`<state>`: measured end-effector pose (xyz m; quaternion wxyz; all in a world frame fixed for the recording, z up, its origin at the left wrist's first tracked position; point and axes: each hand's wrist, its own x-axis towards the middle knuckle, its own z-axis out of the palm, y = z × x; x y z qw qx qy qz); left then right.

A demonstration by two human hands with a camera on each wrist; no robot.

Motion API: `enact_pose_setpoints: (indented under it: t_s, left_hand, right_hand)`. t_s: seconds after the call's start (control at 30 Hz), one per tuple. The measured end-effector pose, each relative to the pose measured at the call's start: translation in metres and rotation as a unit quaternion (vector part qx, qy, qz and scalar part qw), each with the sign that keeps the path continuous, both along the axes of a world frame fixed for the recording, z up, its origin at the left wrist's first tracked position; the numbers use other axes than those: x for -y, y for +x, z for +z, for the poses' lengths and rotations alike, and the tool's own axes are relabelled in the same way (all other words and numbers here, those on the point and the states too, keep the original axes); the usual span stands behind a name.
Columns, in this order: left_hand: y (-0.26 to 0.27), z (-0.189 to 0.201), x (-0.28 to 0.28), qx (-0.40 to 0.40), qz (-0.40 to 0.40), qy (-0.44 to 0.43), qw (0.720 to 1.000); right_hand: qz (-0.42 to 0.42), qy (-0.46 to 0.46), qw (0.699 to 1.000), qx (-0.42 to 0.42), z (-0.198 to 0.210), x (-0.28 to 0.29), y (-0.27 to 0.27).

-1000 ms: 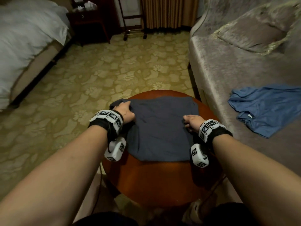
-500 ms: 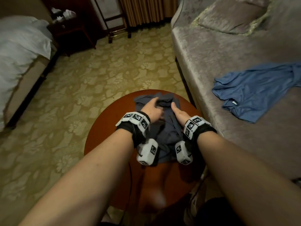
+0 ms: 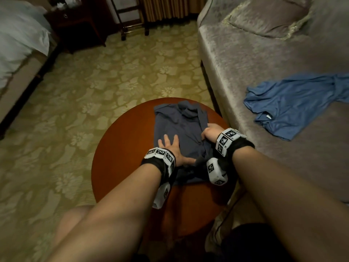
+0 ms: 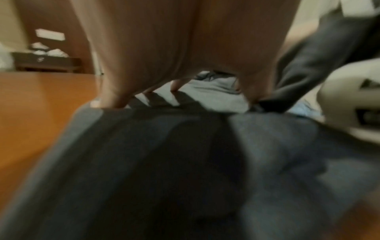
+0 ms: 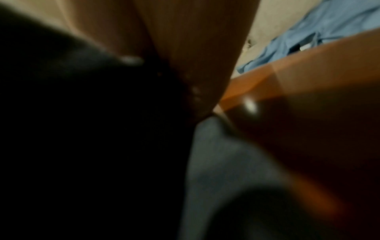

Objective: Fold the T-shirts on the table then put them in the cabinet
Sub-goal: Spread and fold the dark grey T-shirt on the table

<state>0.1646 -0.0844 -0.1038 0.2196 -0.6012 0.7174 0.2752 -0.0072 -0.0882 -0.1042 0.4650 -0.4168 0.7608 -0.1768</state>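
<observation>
A dark grey T-shirt [image 3: 175,125] lies folded into a narrow strip on the round wooden table [image 3: 120,148]. My left hand [image 3: 171,146] presses flat on the shirt's near left part, fingers spread and straight. My right hand [image 3: 209,132] grips a raised fold of the shirt at its right edge, fingers curled into the cloth. In the left wrist view the grey cloth [image 4: 185,162] fills the lower picture beneath the palm. The right wrist view is dark and blurred, showing cloth [image 5: 222,162] and table wood [image 5: 308,81]. A blue T-shirt [image 3: 294,106] lies crumpled on the sofa.
The grey sofa [image 3: 245,69] with a cushion [image 3: 268,14] runs along the right, close to the table. A bed [image 3: 17,40] stands at far left, a dark nightstand [image 3: 79,21] behind it. Patterned carpet [image 3: 94,82] covers the floor between.
The shirt went from spread wide to a narrow strip as both hands brought its sides inward. Now the left hand lies flat on it and the right holds the right fold.
</observation>
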Motion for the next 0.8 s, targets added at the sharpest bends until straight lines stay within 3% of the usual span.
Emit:
enact_pose_setpoints:
  t_s: [0.1, 0.17, 0.27, 0.33, 0.43, 0.5, 0.6, 0.7, 0.8]
  left_hand:
    - [0.011, -0.001, 0.007, 0.018, -0.024, 0.017, 0.999]
    - [0.025, -0.002, 0.013, 0.032, -0.054, 0.015, 0.998]
    - [0.053, -0.005, 0.024, 0.039, -0.097, -0.008, 0.995]
    - [0.071, -0.005, 0.03, 0.05, -0.118, -0.019, 0.992]
    - [0.093, -0.001, 0.036, 0.075, -0.135, -0.03, 0.987]
    - [0.106, 0.004, 0.041, 0.09, -0.134, -0.037, 0.986]
    - [0.126, 0.013, 0.051, 0.074, -0.083, -0.069, 0.991]
    - [0.129, 0.008, 0.054, -0.002, -0.015, -0.158, 0.987]
    - [0.114, -0.004, 0.044, -0.029, 0.048, -0.111, 0.992]
  right_hand:
    - [-0.133, -0.067, 0.987, -0.053, 0.007, -0.001, -0.012]
    - [-0.148, -0.126, 0.972, -0.131, 0.019, -0.003, -0.011]
    - [-0.032, -0.183, 0.971, -0.151, 0.034, 0.004, 0.017]
    - [0.103, -0.177, 0.967, -0.151, 0.037, 0.011, 0.048]
    - [0.255, -0.124, 0.938, -0.198, 0.033, 0.021, 0.077]
    - [0.276, -0.072, 0.921, -0.264, 0.025, 0.026, 0.071]
    - [0.183, -0.01, 0.906, -0.381, 0.014, 0.025, 0.052]
    - [0.143, -0.034, 0.912, -0.382, 0.01, 0.024, 0.048]
    - [0.218, -0.02, 0.922, -0.32, 0.003, 0.02, 0.054]
